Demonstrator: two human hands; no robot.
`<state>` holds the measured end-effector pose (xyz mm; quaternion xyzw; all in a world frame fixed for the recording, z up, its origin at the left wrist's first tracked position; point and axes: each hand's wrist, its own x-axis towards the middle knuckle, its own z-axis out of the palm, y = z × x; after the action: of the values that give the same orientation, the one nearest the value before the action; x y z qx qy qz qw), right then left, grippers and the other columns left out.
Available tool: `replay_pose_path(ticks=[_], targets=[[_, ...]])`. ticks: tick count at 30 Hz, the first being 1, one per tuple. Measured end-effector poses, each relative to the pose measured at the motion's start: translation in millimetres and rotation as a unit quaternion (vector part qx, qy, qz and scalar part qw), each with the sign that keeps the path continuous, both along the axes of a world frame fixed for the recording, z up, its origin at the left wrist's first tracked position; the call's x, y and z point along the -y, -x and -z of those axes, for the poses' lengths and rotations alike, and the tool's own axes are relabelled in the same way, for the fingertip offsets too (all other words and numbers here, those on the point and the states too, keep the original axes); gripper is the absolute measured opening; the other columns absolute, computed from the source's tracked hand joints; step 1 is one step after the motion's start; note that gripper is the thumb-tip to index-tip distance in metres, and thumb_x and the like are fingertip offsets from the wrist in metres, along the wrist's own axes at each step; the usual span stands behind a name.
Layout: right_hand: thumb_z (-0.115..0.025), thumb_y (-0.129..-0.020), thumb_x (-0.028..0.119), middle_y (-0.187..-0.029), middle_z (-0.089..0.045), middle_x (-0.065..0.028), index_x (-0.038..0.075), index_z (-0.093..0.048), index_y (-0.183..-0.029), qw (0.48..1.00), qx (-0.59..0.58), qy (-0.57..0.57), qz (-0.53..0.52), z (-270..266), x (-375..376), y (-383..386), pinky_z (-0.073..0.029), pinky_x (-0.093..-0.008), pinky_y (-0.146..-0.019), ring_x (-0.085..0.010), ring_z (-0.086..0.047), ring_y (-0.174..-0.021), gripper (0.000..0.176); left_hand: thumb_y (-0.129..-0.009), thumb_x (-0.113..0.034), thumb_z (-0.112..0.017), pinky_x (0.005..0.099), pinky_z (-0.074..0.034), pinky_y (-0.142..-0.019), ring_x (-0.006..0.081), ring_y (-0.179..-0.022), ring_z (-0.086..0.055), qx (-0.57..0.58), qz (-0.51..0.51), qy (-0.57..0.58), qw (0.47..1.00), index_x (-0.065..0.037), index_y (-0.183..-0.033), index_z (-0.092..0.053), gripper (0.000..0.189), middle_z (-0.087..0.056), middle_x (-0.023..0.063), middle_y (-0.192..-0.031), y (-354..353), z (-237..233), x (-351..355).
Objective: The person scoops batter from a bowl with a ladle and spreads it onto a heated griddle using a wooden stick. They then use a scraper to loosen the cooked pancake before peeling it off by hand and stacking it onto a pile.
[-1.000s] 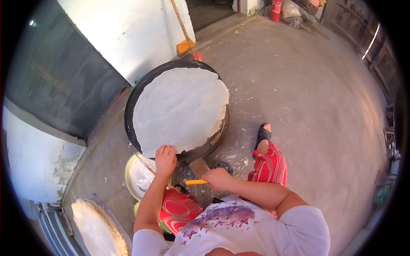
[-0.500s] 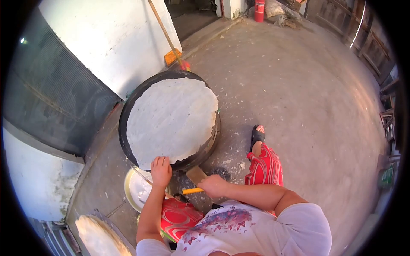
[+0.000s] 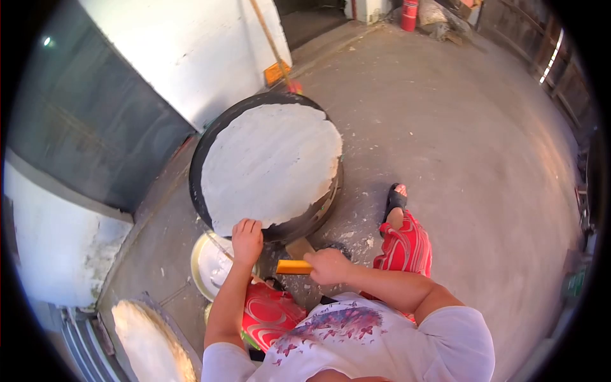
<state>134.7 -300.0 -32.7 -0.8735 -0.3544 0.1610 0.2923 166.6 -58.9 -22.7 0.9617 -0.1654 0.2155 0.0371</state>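
Note:
A large thin white sheet of batter or dough (image 3: 270,165) covers most of a round black griddle (image 3: 202,146). My left hand (image 3: 247,242) is at the griddle's near edge, its fingers bent over the sheet's lower rim; whether they pinch it is hidden. Lower right of it, my right hand (image 3: 328,266) is closed around a flat scraper (image 3: 299,247) with a yellow handle (image 3: 294,267). The scraper's blade points up toward the griddle's near rim. Below the griddle, a round basin (image 3: 207,267) holds white batter and a thin stick.
A stack of pale flat sheets (image 3: 149,344) lies at the lower left. A broom (image 3: 270,38) leans by the white wall (image 3: 172,51), near an orange dustpan (image 3: 277,72). A red cylinder (image 3: 409,15) stands at the far doorway. My sandaled foot (image 3: 396,202) rests right of the griddle.
The view has shifted, so the griddle appears higher and further right. My right hand has brought the scraper closer to the griddle's near rim. My left hand stays at the sheet's edge.

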Motion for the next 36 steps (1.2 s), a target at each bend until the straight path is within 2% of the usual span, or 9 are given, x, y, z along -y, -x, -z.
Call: replay_pose_path(ticks=[8,13,15,20,23,24,29,31,36], targets=[[-0.05,-0.071,0.024,-0.077,-0.061,-0.013,0.01,-0.059,-0.084,0.999,0.017,0.041,0.018,17,17,-13,-0.046,-0.045,-0.062,-0.0326,-0.059,-0.071,0.021,-0.065,-0.007,-0.058,0.0375,-0.038,-0.077,0.0245,-0.09,-0.05,0.049,-0.032,0.034,0.998,-0.006,-0.084,-0.056,0.019,-0.054,0.007,-0.085,10,-23,-2],[-0.049,-0.08,0.038,-0.079,-0.061,-0.0189,0.006,-0.061,-0.097,0.968,-0.064,0.098,0.221,28,31,-39,-0.046,-0.0447,-0.065,-0.0369,-0.058,-0.071,0.038,-0.064,-0.004,-0.058,0.0371,-0.038,-0.074,0.0245,-0.086,-0.052,0.074,-0.041,0.047,0.995,-0.006,-0.083,-0.056,0.02,-0.054,0.0061,-0.082,23,-58,0],[-0.053,-0.078,0.036,-0.079,-0.062,-0.0185,0.007,-0.055,-0.11,0.948,0.056,0.0,0.314,63,42,-52,-0.047,-0.0433,-0.066,-0.0378,-0.059,-0.073,0.044,-0.064,-0.004,-0.058,0.0367,-0.038,-0.073,0.0239,-0.085,-0.052,0.074,-0.053,0.059,0.994,-0.006,-0.082,-0.056,0.018,-0.054,0.0053,-0.08,31,-69,-2],[-0.067,-0.068,0.026,-0.101,-0.059,-0.0176,0.013,-0.028,-0.133,0.891,-0.02,0.027,0.452,-5,42,-77,-0.047,-0.0395,-0.074,-0.0351,-0.058,-0.089,0.076,-0.063,-0.004,-0.058,0.0352,-0.039,-0.071,0.0227,-0.083,-0.053,0.078,-0.067,0.067,0.992,-0.007,-0.078,-0.057,0.015,-0.056,0.0039,-0.078,53,-95,-14],[-0.067,-0.066,0.015,-0.118,-0.051,-0.0172,0.018,-0.025,-0.134,0.917,0.07,-0.057,0.389,12,45,-91,-0.045,-0.0362,-0.082,-0.0319,-0.052,-0.103,0.08,-0.064,-0.004,-0.058,0.0353,-0.042,-0.066,0.0227,-0.079,-0.054,0.076,-0.062,0.073,0.992,-0.007,-0.076,-0.057,0.013,-0.057,0.004,-0.077,69,-111,-24],[-0.066,-0.066,0.008,-0.125,-0.045,-0.016,0.019,-0.041,-0.127,0.921,0.105,-0.107,0.359,21,46,-94,-0.043,-0.0315,-0.086,-0.0286,-0.048,-0.111,0.067,-0.064,-0.005,-0.058,0.0361,-0.043,-0.064,0.0234,-0.078,-0.055,0.058,-0.056,0.077,0.994,-0.007,-0.075,-0.057,0.012,-0.057,0.0041,-0.077,75,-116,-28],[-0.065,-0.07,0.007,-0.113,-0.056,-0.012,0.009,-0.062,-0.1,0.952,-0.018,-0.195,0.235,45,49,-114,-0.045,-0.0261,-0.079,-0.0188,-0.057,-0.096,0.031,-0.067,-0.006,-0.056,0.0382,-0.045,-0.06,0.0262,-0.075,-0.056,0.007,-0.121,0.107,0.987,-0.007,-0.076,-0.057,0.009,-0.057,0.0074,-0.075,100,-132,-60],[-0.065,-0.071,0.009,-0.105,-0.061,-0.0103,0.006,-0.065,-0.091,0.935,-0.101,-0.231,0.248,2,27,-111,-0.045,-0.0248,-0.075,-0.0154,-0.06,-0.089,0.02,-0.072,-0.009,-0.053,0.0378,-0.045,-0.059,0.0307,-0.072,-0.056,-0.009,-0.147,0.143,0.979,-0.005,-0.075,-0.056,0.006,-0.056,0.0115,-0.07,99,-134,-95],[-0.063,-0.076,0.018,-0.073,-0.063,-0.0096,0.005,-0.063,-0.088,0.961,0.157,-0.189,0.124,-125,-74,-109,-0.044,-0.0261,-0.062,-0.0148,-0.058,-0.064,0.018,-0.077,-0.015,-0.055,0.033,-0.045,-0.063,0.0252,-0.066,-0.059,0.008,-0.224,0.313,0.923,-0.002,-0.082,-0.06,0.015,-0.059,0.016,-0.071,110,-164,-205]])
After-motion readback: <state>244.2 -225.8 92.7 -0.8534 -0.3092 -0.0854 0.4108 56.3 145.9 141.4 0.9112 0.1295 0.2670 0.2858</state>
